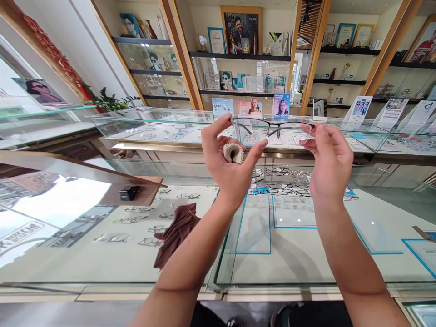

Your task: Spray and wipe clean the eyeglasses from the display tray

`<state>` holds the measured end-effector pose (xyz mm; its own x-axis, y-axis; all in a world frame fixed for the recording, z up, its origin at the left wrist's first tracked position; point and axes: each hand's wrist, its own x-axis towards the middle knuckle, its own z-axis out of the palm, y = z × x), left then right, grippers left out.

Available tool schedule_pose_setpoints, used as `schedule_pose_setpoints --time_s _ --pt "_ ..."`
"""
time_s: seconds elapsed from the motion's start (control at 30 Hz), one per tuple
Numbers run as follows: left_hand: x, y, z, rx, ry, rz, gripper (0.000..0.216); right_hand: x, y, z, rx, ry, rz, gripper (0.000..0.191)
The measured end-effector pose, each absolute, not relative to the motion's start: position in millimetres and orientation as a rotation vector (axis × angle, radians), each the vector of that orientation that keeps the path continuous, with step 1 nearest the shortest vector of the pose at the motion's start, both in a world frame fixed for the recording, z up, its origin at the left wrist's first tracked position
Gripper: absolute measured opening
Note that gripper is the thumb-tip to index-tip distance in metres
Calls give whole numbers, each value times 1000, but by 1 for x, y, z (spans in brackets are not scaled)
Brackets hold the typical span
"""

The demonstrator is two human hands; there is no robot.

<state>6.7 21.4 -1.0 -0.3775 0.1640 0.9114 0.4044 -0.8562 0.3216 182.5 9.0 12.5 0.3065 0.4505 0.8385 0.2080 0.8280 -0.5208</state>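
Observation:
A pair of eyeglasses (272, 127) with a dark upper rim and clear lenses is held up in front of me, above the glass display case. My left hand (228, 163) pinches its left end near the hinge. Tucked in the same hand's palm is a rolled, light grey cloth (234, 153) with a zigzag edge. At the other end of the eyeglasses, my right hand (329, 156) grips the right side between thumb and fingers. The folded-in temples show behind the lenses.
Below lies the glass display case (252, 268) with rows of frames inside. A brown cloth (177, 234) rests on the glass at left, near a tilted mirror (51, 200) with a wooden back edge. Beyond runs another glass counter (153, 131) carrying upright cards (281, 106).

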Motion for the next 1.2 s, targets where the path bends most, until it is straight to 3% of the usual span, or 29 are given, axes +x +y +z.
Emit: schedule_pose_setpoints --time_s 1.2 --pt "8 17 1 -1915 -743 -2548 74 187 1 16 -657 -1255 461 38"
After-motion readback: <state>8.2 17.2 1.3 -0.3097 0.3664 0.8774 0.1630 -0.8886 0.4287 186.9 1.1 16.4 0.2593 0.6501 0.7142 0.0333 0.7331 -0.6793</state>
